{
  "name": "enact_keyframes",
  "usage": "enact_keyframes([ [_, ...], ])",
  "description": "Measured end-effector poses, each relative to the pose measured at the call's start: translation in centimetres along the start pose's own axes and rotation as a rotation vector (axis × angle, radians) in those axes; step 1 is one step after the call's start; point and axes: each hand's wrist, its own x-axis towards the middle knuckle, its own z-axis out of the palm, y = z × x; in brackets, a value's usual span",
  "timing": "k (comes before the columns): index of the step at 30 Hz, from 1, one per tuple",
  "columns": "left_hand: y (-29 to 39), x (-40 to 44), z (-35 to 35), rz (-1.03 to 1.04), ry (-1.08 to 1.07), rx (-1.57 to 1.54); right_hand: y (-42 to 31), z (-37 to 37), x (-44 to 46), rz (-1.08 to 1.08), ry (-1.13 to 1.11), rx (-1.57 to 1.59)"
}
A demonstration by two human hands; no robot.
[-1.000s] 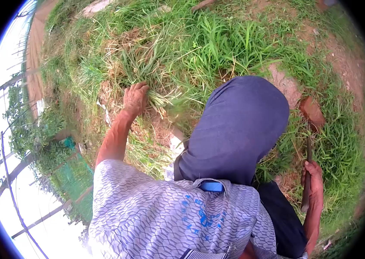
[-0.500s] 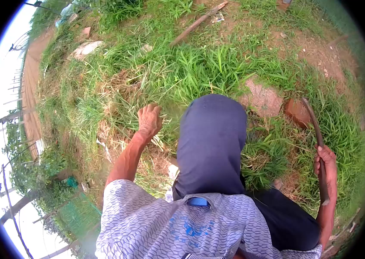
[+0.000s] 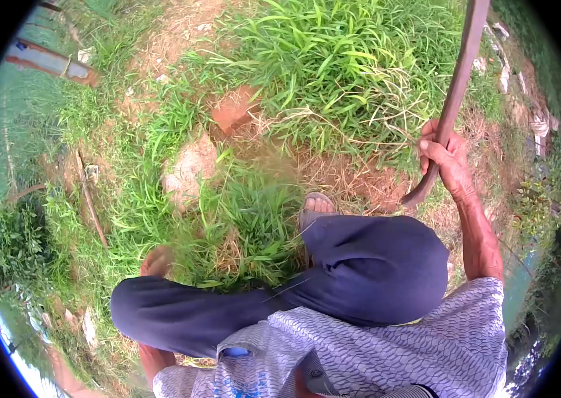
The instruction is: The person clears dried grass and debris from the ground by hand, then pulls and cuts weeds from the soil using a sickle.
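Observation:
My right hand [image 3: 446,159] is closed round a long, curved brown wooden handle [image 3: 459,86], raised above the grass at the right. The handle's upper end runs out of the top of the view, and its lower end curves below my fist. At the left, my left hand [image 3: 156,261] is low beside the grass, just past my bent knee. It is blurred, and its fingers do not show clearly. Green grass [image 3: 254,215] grows between my legs, and a taller clump [image 3: 333,73] stands in front of me.
A pale stone [image 3: 191,172] and a reddish brick [image 3: 235,109] sit in the grass ahead. My sandalled foot [image 3: 318,204] is on the ground beside dry cut stalks [image 3: 360,176]. A thin stick [image 3: 91,199] and a post [image 3: 55,61] lie farther left.
My view has swung to the right. My right hand has raised the wooden handle; my left hand has gone from over the cut grass to low beside my knee.

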Motion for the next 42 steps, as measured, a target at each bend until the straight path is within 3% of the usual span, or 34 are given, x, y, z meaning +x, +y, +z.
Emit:
enact_keyframes([
  [2, 1.0, -0.4, 1.1, -0.057, -0.151, -0.034, 2.8, -2.9, -1.3, 0.24, 0.13, 0.189],
  [3, 1.2, -1.0, 1.7, -0.097, -0.234, -0.044, 4.4, -3.1, -1.9, 0.23, 0.299, 0.294],
  [4, 1.5, -1.5, 2.4, -0.137, -0.318, -0.057, 6.4, -3.9, -2.5, 0.241, 0.33, 0.299],
  [6, 2.9, -2.8, 4.5, -0.236, -0.306, -0.015, 10.6, -5.3, -3.5, 0.338, 0.602, 0.446],
  [8, 3.6, -3.5, 5.0, -0.192, -0.354, 0.021, 15.2, -6.3, -5.3, 0.477, 0.709, 0.477],
  [10, 5.6, -5.4, 8.7, -0.216, -0.414, -0.16, 18.4, -6.3, -7.2, 0.592, 0.823, 0.519],
  [11, 6.8, -6.3, 10.8, -0.129, -0.357, -0.037, 20.7, -6.6, -8.5, 0.66, 0.839, 0.528],
  [14, 10.6, -6.8, 15.5, -0.142, -0.462, 0.082, 23.4, -6.7, -10.6, 0.796, 0.925, 0.459],
  [16, 12.2, -6.1, 18.4, -0.082, -0.501, 0.153, 24.8, -6.6, -11.2, 0.95, 0.907, 0.38],
  [18, 13.6, -4.2, 21.9, -0.053, -0.531, 0.25, 25.7, -5.8, -10.3, 0.941, 0.921, 0.378],
  [20, 14.0, -0.8, 25.0, -0.102, -0.613, 0.298, 26.5, -4.1, -9.9, 0.952, 0.81, 0.246],
  [22, 14.2, 2.2, 27.7, -0.254, -0.562, 0.359, 26.5, -1.6, -12.3, 0.967, 0.797, 0.181],
  [24, 14.3, 4.9, 29.5, -0.201, -0.652, 0.56, 24.1, 0.5, -15.5, 1.017, 0.487, -0.034],
  [26, 16.1, 7.1, 32.2, -0.248, -0.707, 0.652, 23.3, 2.0, -18.7, 1.012, 0.494, -0.1],
  [29, 18.0, 11.5, 35.7, -0.337, -0.974, 0.979, 22.0, 3.8, -22.8, 1.08, 0.51, -0.126],
  [31, 19.1, 13.5, 39.8, -0.21, -1.082, 1.228, 21.4, 4.6, -24.3, 1.151, 0.539, -0.06],
  [33, 19.9, 13.6, 44.6, -0.104, -1.152, 1.383, 21.1, 4.5, -24.5, 1.043, 0.496, -0.227],
  [35, 20.6, 10.6, 49.4, 0.001, -1.18, 1.612, 20.2, 3.6, -23.0, 0.988, 0.516, -0.189],
  [36, 20.2, 9.8, 50.4, 0.017, -1.184, 1.623, 19.2, 2.8, -21.8, 0.935, 0.513, -0.164],
  [38, 20.1, 8.4, 51.9, 0.218, -1.429, 1.633, 17.9, 1.2, -19.4, 0.954, 0.445, -0.256],
  [41, 18.6, 9.0, 50.8, 0.332, -1.561, 1.63, 18.8, -1.1, -16.7, 0.815, 0.207, -0.507],
  [42, 18.4, 8.8, 50.1, 0.367, -1.557, 1.63, 18.4, -1.5, -16.1, 0.799, 0.228, -0.518],
])
